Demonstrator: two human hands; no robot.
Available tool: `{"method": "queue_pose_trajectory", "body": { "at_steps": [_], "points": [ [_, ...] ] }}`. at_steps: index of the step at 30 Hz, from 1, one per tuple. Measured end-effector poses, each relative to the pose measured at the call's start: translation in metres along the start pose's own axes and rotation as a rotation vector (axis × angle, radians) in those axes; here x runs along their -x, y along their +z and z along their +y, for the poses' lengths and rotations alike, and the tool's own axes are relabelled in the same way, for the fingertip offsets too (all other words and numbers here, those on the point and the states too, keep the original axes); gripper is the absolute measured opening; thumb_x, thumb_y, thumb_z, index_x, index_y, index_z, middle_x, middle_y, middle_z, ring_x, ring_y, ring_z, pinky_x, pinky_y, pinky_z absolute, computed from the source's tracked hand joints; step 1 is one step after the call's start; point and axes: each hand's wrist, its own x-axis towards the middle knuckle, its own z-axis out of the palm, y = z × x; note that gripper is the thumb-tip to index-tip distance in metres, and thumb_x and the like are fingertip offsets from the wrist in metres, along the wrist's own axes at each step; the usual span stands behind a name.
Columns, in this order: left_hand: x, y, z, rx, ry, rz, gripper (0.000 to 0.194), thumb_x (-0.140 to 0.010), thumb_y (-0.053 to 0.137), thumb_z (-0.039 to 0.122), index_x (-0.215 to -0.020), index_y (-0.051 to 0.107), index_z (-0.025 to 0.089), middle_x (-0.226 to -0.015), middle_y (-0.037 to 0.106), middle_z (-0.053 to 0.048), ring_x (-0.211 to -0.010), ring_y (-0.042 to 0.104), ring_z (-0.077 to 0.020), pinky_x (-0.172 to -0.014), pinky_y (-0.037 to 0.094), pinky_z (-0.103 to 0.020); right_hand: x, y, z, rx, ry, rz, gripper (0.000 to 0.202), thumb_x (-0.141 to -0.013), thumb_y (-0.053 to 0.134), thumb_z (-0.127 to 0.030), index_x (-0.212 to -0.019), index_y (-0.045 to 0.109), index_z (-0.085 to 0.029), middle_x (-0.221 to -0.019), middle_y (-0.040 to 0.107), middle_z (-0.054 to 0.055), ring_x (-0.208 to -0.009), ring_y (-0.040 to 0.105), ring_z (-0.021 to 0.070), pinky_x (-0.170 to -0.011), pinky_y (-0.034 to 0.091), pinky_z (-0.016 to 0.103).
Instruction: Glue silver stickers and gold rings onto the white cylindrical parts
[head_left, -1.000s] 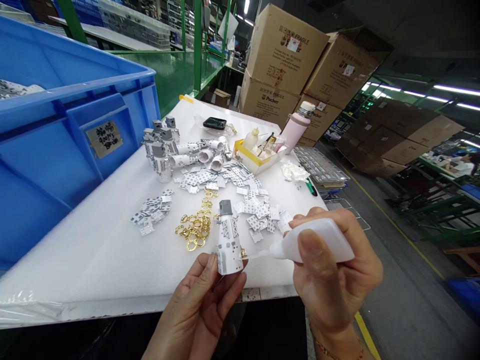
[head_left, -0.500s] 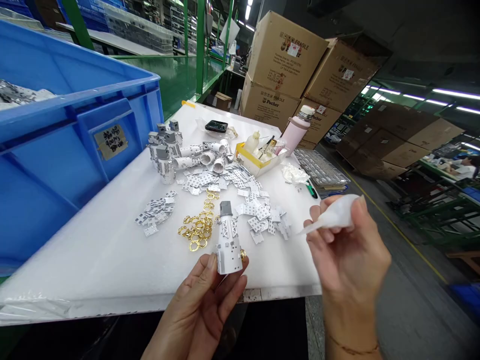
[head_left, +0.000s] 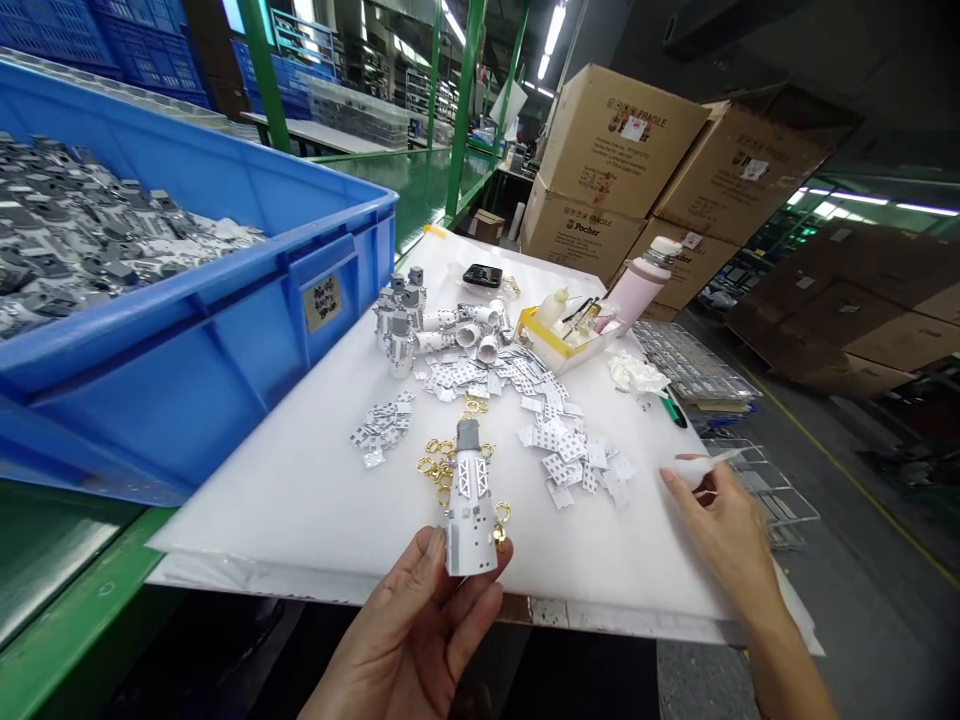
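Note:
My left hand holds a white cylindrical part with a grey top upright by its lower end, near the table's front edge. At the right side of the table, my right hand is closed round a small white bottle, its thin tip pointing right. Gold rings lie behind the held part. Small white perforated plates spread to its right, and a smaller pile sits to its left. Further back, more cylindrical parts lie on their sides, with several upright ones beside them.
A blue bin full of grey and white parts borders the table on the left. A yellow-edged tray, pink bottle, phone and crumpled tissue stand or lie behind. Cartons are stacked beyond.
My right hand has moved outward and down towards the table's right side with the white bottle, whose tip now points right. The view has shifted left, showing more of the blue bin.

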Motion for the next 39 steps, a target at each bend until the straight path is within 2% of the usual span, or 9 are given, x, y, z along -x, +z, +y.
{"method": "queue_pose_trajectory", "body": {
  "at_steps": [3,6,8,12,15,18,22,32,39],
  "points": [
    [0.005,-0.003,0.012,0.008,0.099,0.094,0.019,-0.091,0.059,0.008,-0.108,0.068,0.010,-0.105,0.079,-0.019,-0.097,0.075,-0.0316,-0.069,0.066,-0.030,0.015,-0.001,-0.019,0.013,-0.059,0.272,0.049,-0.080,0.072,-0.048,-0.114,0.061,-0.016,-0.101,0.062,0.009,-0.077,0.053,0.0226,-0.071,0.042,0.039],
    [0.006,-0.013,0.025,0.030,0.260,0.101,0.026,-0.093,0.052,0.002,-0.114,0.065,0.008,-0.107,0.079,-0.019,-0.099,0.074,-0.0279,-0.068,0.064,-0.024,0.030,0.006,-0.059,-0.126,-0.262,0.411,0.025,-0.091,0.063,-0.038,-0.106,0.063,-0.017,-0.099,0.060,0.010,-0.083,0.055,0.0228,-0.079,0.044,0.042],
    [0.005,-0.022,0.032,0.040,0.343,0.050,0.033,-0.095,0.047,0.001,-0.124,0.061,0.007,-0.107,0.078,-0.019,-0.102,0.072,-0.0261,-0.069,0.063,-0.021,0.037,0.022,-0.097,-0.222,-0.410,0.201,0.011,-0.090,0.065,-0.032,-0.090,0.067,-0.021,-0.085,0.064,0.005,-0.077,0.060,0.0207,-0.071,0.049,0.037],
    [0.004,-0.041,0.040,0.108,0.362,-0.028,0.054,-0.097,0.040,0.000,-0.149,0.042,0.014,-0.110,0.078,-0.016,-0.105,0.070,-0.0258,-0.070,0.062,-0.020,0.048,0.079,-0.169,-0.283,-0.895,-0.508,0.013,-0.095,0.058,-0.014,-0.089,0.068,-0.019,-0.080,0.069,0.004,-0.078,0.061,0.0180,-0.073,0.052,0.033],
    [0.003,-0.052,0.044,0.201,0.305,-0.083,0.066,-0.098,0.035,-0.001,-0.158,0.023,0.021,-0.112,0.077,-0.015,-0.104,0.070,-0.0258,-0.070,0.063,-0.022,0.058,0.124,-0.202,-0.057,-1.056,-0.696,0.014,-0.095,0.060,-0.019,-0.086,0.069,-0.015,-0.082,0.069,0.007,-0.081,0.059,0.0200,-0.076,0.053,0.033],
    [0.002,-0.061,0.046,0.259,0.278,-0.134,0.073,-0.096,0.036,-0.003,-0.161,0.009,0.019,-0.113,0.076,-0.018,-0.105,0.070,-0.0274,-0.071,0.063,-0.024,0.069,0.152,-0.218,0.076,-1.023,-0.715,0.019,-0.094,0.064,-0.026,-0.086,0.069,-0.010,-0.086,0.069,0.014,-0.087,0.060,0.0268,-0.072,0.053,0.036],
    [0.000,-0.068,0.052,0.285,0.244,-0.171,0.077,-0.096,0.035,-0.004,-0.161,0.003,0.023,-0.113,0.076,-0.016,-0.106,0.070,-0.0271,-0.072,0.063,-0.024,0.080,0.157,-0.225,0.175,-0.954,-0.732,0.013,-0.093,0.060,-0.017,-0.095,0.067,-0.006,-0.092,0.068,0.018,-0.088,0.061,0.0298,-0.065,0.051,0.037],
    [0.001,-0.052,0.049,0.246,0.260,-0.098,0.066,-0.099,0.029,-0.003,-0.159,0.017,0.019,-0.104,0.080,-0.015,-0.098,0.073,-0.0256,-0.066,0.064,-0.022,0.062,0.125,-0.201,-0.065,-0.771,-0.783,0.013,-0.084,0.059,-0.003,-0.078,0.063,-0.014,-0.073,0.064,0.005,-0.066,0.058,0.0164,-0.061,0.046,0.029],
    [0.005,-0.013,0.037,0.152,0.238,0.055,0.046,-0.098,0.044,0.001,-0.143,0.046,0.009,-0.095,0.082,-0.011,-0.086,0.077,-0.0197,-0.060,0.063,-0.018,0.073,0.084,-0.182,-0.568,-0.439,-0.669,0.012,-0.098,0.057,-0.025,-0.095,0.065,-0.016,-0.077,0.071,0.002,-0.062,0.065,0.0105,-0.051,0.052,0.020]
  ]
}}
